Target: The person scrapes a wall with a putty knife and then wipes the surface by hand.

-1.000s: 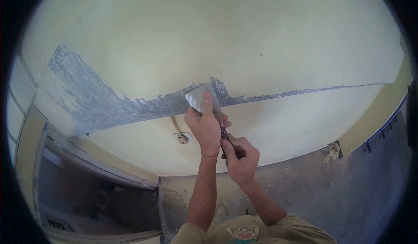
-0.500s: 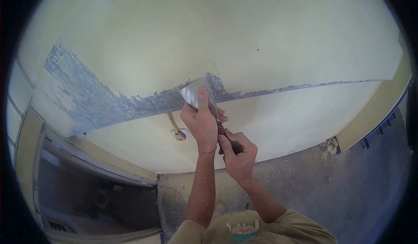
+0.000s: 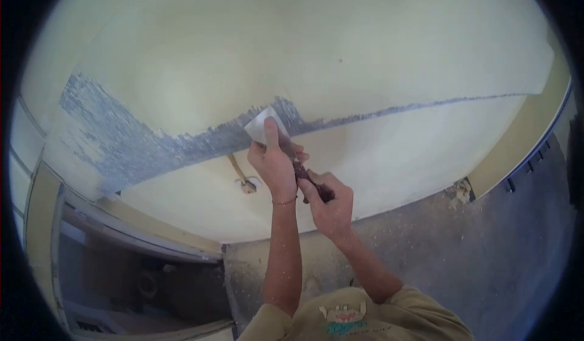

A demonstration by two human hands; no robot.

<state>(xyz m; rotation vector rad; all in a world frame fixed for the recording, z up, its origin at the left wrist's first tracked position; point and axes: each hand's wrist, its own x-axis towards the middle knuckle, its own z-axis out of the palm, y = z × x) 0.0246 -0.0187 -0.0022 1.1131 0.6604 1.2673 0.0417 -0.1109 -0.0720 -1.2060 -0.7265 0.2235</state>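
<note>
Both my hands are on a wide-bladed scraper (image 3: 258, 127) with a dark reddish handle. My left hand (image 3: 275, 169) is closed about the blade's lower part, thumb laid flat along the metal. Lower and to the right, my right hand (image 3: 330, 204) wraps round the handle. The blade overlaps the edge where cream paint on the wall (image 3: 340, 31) meets a bared grey strip (image 3: 176, 152). That strip is broad and streaky at the left and thins to a narrow line at the right.
Below the strip, a cable runs into a wall socket (image 3: 248, 186). A dark doorway with a worn frame (image 3: 140, 247) lies at the lower left. Pale flakes dot the grey floor (image 3: 413, 250). At the right is a cream panel (image 3: 517, 146) with a dark edge.
The scraper and both hands have shifted slightly left and up in view. The view itself has moved a little too. My grip looks the same.
</note>
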